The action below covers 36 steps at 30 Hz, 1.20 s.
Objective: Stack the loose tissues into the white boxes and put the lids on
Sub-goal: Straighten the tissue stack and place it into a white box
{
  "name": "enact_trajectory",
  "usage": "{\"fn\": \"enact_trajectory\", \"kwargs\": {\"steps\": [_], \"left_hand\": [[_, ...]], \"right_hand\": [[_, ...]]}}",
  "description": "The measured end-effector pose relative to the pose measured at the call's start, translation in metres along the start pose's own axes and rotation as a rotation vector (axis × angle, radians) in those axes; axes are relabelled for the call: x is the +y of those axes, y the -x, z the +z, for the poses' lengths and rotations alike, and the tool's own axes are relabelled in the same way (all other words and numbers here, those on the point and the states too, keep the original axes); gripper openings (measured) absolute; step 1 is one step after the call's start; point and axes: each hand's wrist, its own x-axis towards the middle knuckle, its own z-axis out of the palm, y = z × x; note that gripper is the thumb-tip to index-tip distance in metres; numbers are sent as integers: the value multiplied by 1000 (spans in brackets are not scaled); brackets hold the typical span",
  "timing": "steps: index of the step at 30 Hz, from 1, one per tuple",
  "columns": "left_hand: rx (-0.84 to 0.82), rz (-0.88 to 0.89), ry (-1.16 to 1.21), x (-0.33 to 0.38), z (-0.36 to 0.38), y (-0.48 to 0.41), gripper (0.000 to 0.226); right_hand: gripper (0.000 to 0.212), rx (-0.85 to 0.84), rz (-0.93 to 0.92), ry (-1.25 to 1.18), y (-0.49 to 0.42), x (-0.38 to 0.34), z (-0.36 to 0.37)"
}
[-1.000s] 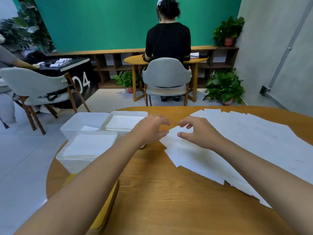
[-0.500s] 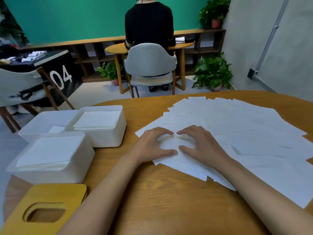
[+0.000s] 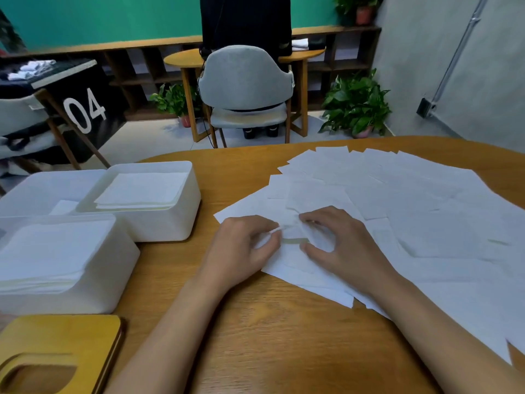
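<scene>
Two grips in the head view, left grip [image 3: 244,245] and right grip [image 3: 341,243], pinch one tissue [image 3: 294,233] at the near-left edge of the loose tissues [image 3: 412,206] on the worktop [image 3: 270,336], right of the white boxes [image 3: 159,226]. Clinging neighbours might lift too, or it tears.

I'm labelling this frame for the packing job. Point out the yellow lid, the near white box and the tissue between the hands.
yellow lid [image 3: 56,335]: head view, its flat top.
near white box [image 3: 71,301]: head view, its front wall.
tissue between the hands [image 3: 292,232]: head view, its raised fold.
</scene>
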Motion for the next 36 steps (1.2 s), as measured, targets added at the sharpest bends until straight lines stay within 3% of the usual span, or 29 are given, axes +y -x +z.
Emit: {"fn": "enact_trajectory", "kwargs": {"steps": [11, 17, 19, 24, 28, 32, 34, 36], "left_hand": [[144, -153, 328, 15, -13, 9, 14], [120, -163, 664, 27, -26, 7, 10], [137, -163, 725, 27, -28, 8, 10], [203, -267, 698, 18, -15, 4, 12], [235, -408, 826, 16, -8, 3, 19], [215, -449, 843, 17, -8, 3, 23], [208, -412, 782, 17, -6, 3, 24], [204, -312, 561, 15, -2, 5, 31]], "right_hand": [[70, -55, -86, -31, 6, -12, -6], [12, 62, -58, -311, 7, -25, -10], [9, 67, -50, -406, 7, -26, -10], [14, 223, -25, -614, 6, -33, -17], [58, 64, 41, -752, 7, -32, -23], [26, 23, -13, -573, 5, -25, -24], [23, 31, 46, -577, 3, -19, -20], [27, 88, 140, -602, 2, -14, -17]]}}
